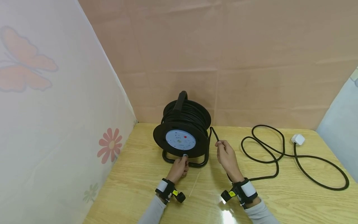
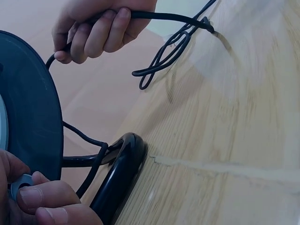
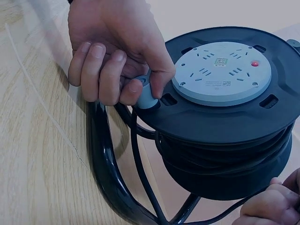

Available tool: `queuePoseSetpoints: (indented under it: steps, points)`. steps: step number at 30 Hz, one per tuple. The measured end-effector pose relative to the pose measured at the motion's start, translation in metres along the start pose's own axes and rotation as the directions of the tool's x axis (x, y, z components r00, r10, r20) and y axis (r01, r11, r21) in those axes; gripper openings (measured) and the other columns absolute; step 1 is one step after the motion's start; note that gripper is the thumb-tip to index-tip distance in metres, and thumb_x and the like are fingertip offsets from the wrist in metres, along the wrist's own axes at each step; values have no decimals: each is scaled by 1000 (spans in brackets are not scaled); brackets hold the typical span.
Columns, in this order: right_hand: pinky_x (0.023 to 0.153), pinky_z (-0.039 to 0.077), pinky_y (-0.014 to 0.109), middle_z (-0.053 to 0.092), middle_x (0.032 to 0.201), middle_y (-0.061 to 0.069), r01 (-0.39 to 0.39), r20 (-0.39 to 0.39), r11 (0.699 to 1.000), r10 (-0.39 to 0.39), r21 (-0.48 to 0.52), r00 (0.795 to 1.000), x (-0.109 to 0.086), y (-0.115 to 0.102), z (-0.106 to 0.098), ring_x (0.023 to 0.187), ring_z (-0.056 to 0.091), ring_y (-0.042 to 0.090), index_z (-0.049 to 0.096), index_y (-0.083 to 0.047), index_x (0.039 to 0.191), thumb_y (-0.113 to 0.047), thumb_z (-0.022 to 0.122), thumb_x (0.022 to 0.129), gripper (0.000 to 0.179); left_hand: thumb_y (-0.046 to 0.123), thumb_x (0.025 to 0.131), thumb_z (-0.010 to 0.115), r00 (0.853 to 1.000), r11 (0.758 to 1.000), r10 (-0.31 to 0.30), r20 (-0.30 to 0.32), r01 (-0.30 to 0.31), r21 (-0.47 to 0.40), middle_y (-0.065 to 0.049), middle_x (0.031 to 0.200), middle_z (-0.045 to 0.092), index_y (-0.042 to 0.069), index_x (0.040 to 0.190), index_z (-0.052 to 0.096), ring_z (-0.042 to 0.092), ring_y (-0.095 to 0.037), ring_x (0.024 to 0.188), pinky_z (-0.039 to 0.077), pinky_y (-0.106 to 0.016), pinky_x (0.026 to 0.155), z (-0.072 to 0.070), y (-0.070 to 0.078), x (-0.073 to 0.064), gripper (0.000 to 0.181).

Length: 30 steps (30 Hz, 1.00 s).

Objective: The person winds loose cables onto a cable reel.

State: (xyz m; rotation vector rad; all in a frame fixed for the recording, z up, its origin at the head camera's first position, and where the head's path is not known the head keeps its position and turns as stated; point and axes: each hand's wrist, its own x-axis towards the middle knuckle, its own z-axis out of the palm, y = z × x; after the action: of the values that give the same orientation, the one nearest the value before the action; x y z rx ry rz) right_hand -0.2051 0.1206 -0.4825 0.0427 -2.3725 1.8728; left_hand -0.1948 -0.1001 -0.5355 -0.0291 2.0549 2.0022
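Observation:
A black cable reel (image 1: 160, 137) with a round pale socket face (image 1: 180, 140) stands on the table, wound with black cable. My left hand (image 1: 179, 169) is at the reel's lower front edge. Its thumb and fingers pinch a small grey winding knob (image 3: 147, 96), clear in the right wrist view. To the right of the reel, my right hand (image 1: 228, 159) grips the loose black cable (image 1: 214, 134), fingers curled round it in the left wrist view. From there the cable runs back to the reel and, the other way, under the right wrist onto the table.
The reel's black tubular stand (image 3: 105, 154) rests on the wooden table (image 1: 134, 183). Loops of cable (image 1: 277, 155) lie on the right, ending in a white plug (image 1: 298, 139). A brown sheet (image 1: 251, 62) hangs behind, and a patterned white sheet (image 1: 56, 140) is at the left.

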Motion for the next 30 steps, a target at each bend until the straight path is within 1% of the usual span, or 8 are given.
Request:
queuePoseSetpoints:
  steps: [4,9,16,23,30]
  points:
    - [39,29,24,39,59,3,-2,-15,1000,2,-1,1000,-1,0,-1,41,33,6,51,-4,107,-44,34,105,44,37,105,34,1000,1000,1,-18,-2,-4,5,55,27,2,82,45,22,-7,43,22,-22,38,-3,-1,0,43]
    - [37,28,24,37,53,-2,-9,-32,1000,9,-3,999,-2,1,-2,40,32,8,53,-6,105,-53,38,101,49,36,105,34,999,1000,9,-41,-9,11,5,56,29,2,82,45,25,-6,43,23,-21,38,-9,-3,-1,42]
    - [38,28,25,38,53,1,5,-54,1000,-6,-16,999,-3,3,-3,40,32,9,55,-7,100,-49,37,103,46,33,106,32,998,999,25,-58,-24,21,5,55,28,5,81,42,24,-6,41,22,-21,37,-21,-3,-4,39]
    - [38,29,25,37,54,1,-2,-84,1000,1,-16,996,-3,2,-5,41,31,10,56,-9,99,-49,38,103,44,35,106,32,994,999,48,-95,-46,18,5,55,29,7,78,41,25,-7,43,23,-21,39,-30,3,-6,41]
    - [39,29,24,38,57,2,-12,-87,1000,9,-27,996,-5,2,-8,43,32,10,57,-9,98,-47,37,103,43,33,106,31,992,999,43,-122,-42,17,5,54,29,8,78,42,26,-7,43,23,-21,39,-37,4,-8,40]
